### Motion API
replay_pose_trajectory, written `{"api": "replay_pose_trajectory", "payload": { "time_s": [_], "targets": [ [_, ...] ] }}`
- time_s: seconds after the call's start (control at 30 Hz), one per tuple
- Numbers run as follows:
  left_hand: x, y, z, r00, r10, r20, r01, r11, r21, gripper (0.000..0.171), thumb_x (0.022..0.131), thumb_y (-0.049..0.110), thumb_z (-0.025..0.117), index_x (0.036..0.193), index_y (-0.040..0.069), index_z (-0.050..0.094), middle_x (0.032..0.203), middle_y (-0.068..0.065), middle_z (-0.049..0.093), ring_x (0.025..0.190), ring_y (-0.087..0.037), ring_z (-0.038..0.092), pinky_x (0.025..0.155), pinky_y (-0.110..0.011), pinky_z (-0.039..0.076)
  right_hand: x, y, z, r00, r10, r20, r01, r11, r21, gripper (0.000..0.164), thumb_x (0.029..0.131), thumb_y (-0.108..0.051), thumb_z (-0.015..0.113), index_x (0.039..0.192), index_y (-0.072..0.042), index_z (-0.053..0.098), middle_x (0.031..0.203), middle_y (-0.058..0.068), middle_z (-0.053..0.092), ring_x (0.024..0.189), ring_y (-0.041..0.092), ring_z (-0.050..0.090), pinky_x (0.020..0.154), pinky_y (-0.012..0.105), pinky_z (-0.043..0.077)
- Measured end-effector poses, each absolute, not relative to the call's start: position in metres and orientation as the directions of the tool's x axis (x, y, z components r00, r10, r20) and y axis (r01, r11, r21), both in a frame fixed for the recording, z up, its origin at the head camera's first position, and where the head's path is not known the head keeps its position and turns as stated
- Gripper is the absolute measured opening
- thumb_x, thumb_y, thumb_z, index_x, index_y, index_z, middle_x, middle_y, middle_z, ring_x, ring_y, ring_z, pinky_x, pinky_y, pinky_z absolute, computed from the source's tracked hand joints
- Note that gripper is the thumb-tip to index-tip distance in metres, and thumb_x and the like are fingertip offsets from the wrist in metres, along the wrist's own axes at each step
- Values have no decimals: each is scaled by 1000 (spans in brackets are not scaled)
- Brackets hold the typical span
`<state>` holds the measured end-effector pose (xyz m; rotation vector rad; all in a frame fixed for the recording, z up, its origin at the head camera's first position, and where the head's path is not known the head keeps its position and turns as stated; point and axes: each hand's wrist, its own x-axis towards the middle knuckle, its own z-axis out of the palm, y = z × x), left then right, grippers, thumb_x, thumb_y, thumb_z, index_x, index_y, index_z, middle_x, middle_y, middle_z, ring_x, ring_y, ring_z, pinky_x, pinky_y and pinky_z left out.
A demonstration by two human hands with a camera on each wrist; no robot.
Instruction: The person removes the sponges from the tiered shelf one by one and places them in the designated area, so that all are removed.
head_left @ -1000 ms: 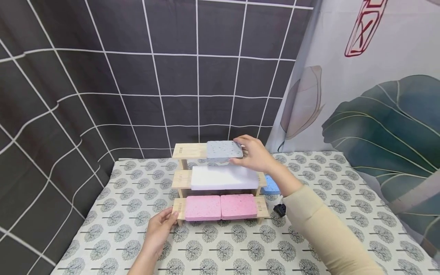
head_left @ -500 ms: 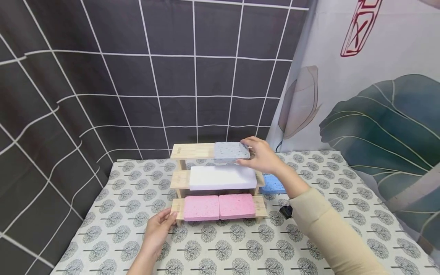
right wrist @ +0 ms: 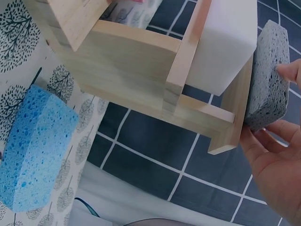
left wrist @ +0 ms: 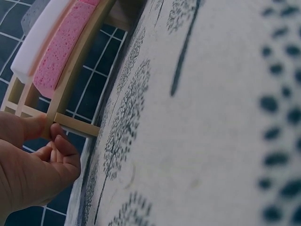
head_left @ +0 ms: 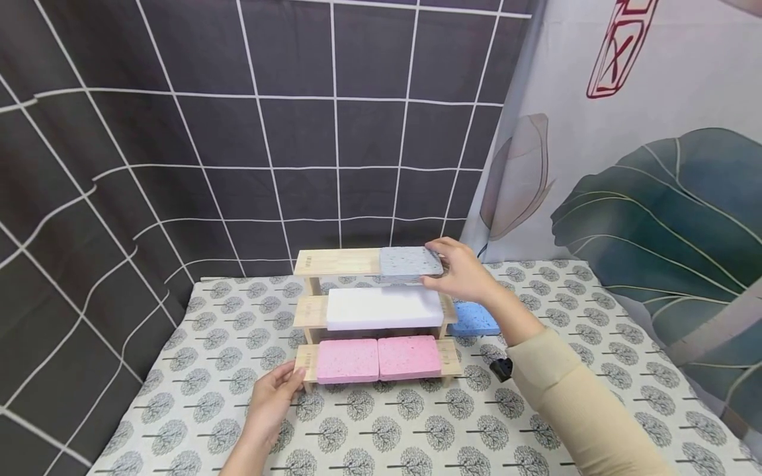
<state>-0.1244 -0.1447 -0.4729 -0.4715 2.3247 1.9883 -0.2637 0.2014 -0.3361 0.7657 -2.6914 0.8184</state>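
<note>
A three-tier wooden rack [head_left: 306,309] stands on the cloth. My right hand [head_left: 463,272] grips the right end of a grey sponge [head_left: 409,262], which lies flat on the right part of the top tier. In the right wrist view, thumb and fingers span the sponge [right wrist: 269,77] from opposite sides. My left hand [head_left: 272,402] pinches the left end of the bottom tier; in the left wrist view its thumb [left wrist: 34,126] and curled fingers are on the wood. Two pink sponges [head_left: 348,360] lie side by side on the bottom tier, and a white foam-like block [head_left: 383,308] on the middle one.
A blue sponge [head_left: 474,318] lies on the tree-print cloth [head_left: 333,433] just right of the rack. In front of it sits a small black object [head_left: 501,369], near my right sleeve. Behind the rack hangs a dark curtain [head_left: 303,192] with white grid lines.
My right hand has shifted the grey sponge rightward along the top tier, baring more wood at its left. My left hand keeps its hold on the bottom tier.
</note>
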Motion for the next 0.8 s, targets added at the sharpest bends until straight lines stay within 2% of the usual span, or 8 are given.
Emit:
{"api": "replay_pose_trajectory", "payload": {
  "time_s": [0.13, 0.37, 0.47, 0.57, 0.8],
  "targets": [
    [-125, -145, -474, -953, -199, -230, -257, 126, 958, 50, 101, 19, 62, 139, -12, 49, 115, -16, 63, 94, -18, 61, 76, -21, 56, -263, 205, -336, -850, -399, 344, -523, 717, -461, 72, 78, -24, 80, 137, 8, 55, 136, 21, 57, 118, 40, 56, 102, 58, 46],
    [-124, -145, -473, -951, -198, -236, -264, 132, 955, 51, 101, 20, 62, 139, -12, 49, 116, -16, 63, 95, -19, 61, 77, -20, 55, -260, 210, -336, -856, -387, 342, -513, 715, -475, 71, 79, -22, 79, 138, 6, 55, 134, 18, 58, 99, 30, 59, 86, 46, 53],
    [-123, -145, -472, -950, -199, -240, -268, 130, 955, 50, 101, 19, 62, 139, -12, 49, 116, -16, 62, 95, -18, 61, 77, -20, 55, -260, 213, -337, -861, -380, 338, -505, 717, -480, 72, 78, -22, 79, 139, 6, 54, 136, 18, 57, 104, 32, 58, 91, 49, 52],
    [-123, -144, -471, -950, -200, -241, -269, 131, 954, 51, 101, 19, 62, 139, -12, 49, 117, -17, 62, 94, -18, 61, 77, -20, 55, -261, 216, -338, -864, -375, 337, -500, 719, -482, 71, 78, -21, 78, 140, 6, 54, 138, 18, 56, 116, 37, 56, 100, 56, 47],
    [-123, -144, -470, -952, -198, -235, -264, 135, 955, 50, 102, 18, 61, 139, -13, 49, 115, -16, 63, 94, -18, 61, 76, -21, 55, -261, 223, -339, -863, -362, 351, -498, 721, -481, 71, 76, -19, 76, 139, 6, 54, 139, 19, 55, 124, 41, 51, 105, 59, 41]
  ]
}}
